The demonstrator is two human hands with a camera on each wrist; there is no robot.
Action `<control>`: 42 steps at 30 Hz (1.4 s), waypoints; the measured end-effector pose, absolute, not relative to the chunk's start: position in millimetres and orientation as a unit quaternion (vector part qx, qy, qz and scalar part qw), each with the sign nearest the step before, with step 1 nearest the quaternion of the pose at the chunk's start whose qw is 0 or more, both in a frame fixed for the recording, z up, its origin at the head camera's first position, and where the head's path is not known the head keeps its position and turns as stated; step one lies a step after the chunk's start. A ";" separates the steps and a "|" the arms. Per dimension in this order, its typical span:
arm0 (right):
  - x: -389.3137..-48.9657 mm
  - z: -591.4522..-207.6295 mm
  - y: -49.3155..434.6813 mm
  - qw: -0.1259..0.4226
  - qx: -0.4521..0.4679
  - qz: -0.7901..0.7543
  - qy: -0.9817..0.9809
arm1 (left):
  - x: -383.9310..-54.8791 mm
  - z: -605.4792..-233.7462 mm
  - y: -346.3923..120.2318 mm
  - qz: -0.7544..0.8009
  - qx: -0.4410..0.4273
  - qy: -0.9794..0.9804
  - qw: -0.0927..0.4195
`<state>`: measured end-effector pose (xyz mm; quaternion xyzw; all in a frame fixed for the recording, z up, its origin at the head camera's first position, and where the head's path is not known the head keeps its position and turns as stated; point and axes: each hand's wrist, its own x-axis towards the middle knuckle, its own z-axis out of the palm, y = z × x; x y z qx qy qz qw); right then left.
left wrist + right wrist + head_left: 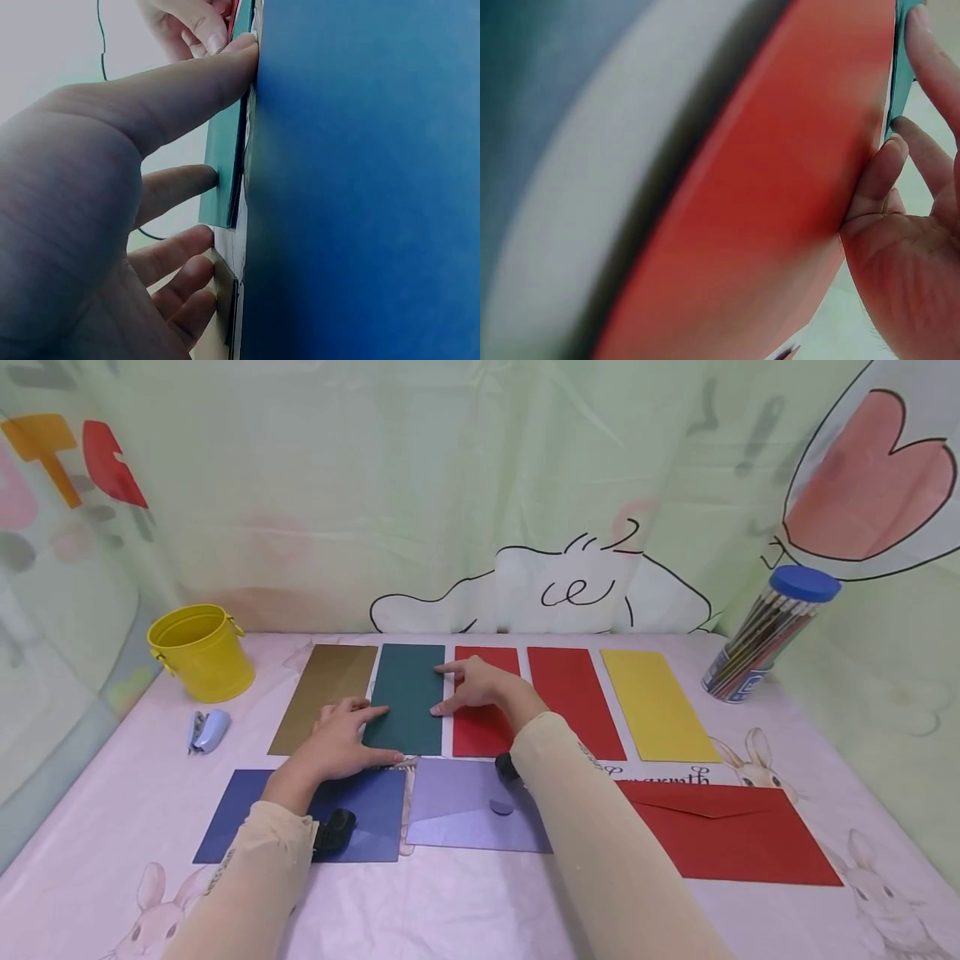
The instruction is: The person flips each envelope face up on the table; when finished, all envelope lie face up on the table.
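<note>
A dark green envelope [408, 693] lies upright in the back row, between a brown envelope [322, 693] and a red one [483, 739]. My left hand [341, 743] spreads over its lower left corner, index fingertip on the green surface and thumb at the bottom edge. In the left wrist view its other fingers [191, 289] reach to the brown envelope. My right hand [483, 685] stretches across the red envelope, index finger and thumb touching the green one's right edge. Its remaining fingers bend loosely over the red paper in the right wrist view.
Another red envelope [573, 702] and a yellow one [660, 706] continue the back row. In front lie blue [367, 818], lavender [450, 802] and red [742, 843] envelopes, sideways. A yellow bucket [202, 656] and a small stapler [208, 732] stand left, a pencil tube [765, 639] right.
</note>
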<state>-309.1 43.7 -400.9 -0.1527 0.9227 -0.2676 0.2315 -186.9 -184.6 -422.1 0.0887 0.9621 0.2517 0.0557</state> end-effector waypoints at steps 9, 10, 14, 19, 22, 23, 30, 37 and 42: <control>-309.3 -401.3 44.1 0.223 -0.158 -0.273 0.922 | -185.5 -422.9 -185.7 0.241 0.091 0.965 0.054; -309.4 -401.2 44.1 0.222 -0.160 -0.270 0.923 | -185.3 -423.2 -185.7 0.238 0.092 0.965 0.053; -309.7 -399.4 42.8 0.219 -0.168 -0.249 0.928 | -184.8 -425.0 -185.8 0.228 0.095 0.968 0.052; -309.1 -396.0 39.6 0.218 -0.168 -0.229 0.934 | -185.5 -427.8 -187.7 0.221 0.098 0.969 0.047; -309.3 -395.4 39.2 0.217 -0.169 -0.226 0.935 | -185.4 -427.9 -188.5 0.215 0.105 0.970 0.042; -309.4 -395.3 39.2 0.216 -0.168 -0.227 0.935 | -185.4 -427.7 -188.6 0.212 0.108 0.970 0.041; -312.2 -396.0 40.0 0.214 -0.165 -0.231 0.935 | -185.6 -427.1 -189.6 0.210 0.116 0.970 0.033; -312.6 -397.0 40.9 0.218 -0.161 -0.234 0.934 | -186.0 -427.3 -191.5 0.214 0.120 0.969 0.030; -312.9 -398.1 41.0 0.217 -0.160 -0.237 0.933 | -185.8 -426.4 -191.6 0.217 0.124 0.968 0.031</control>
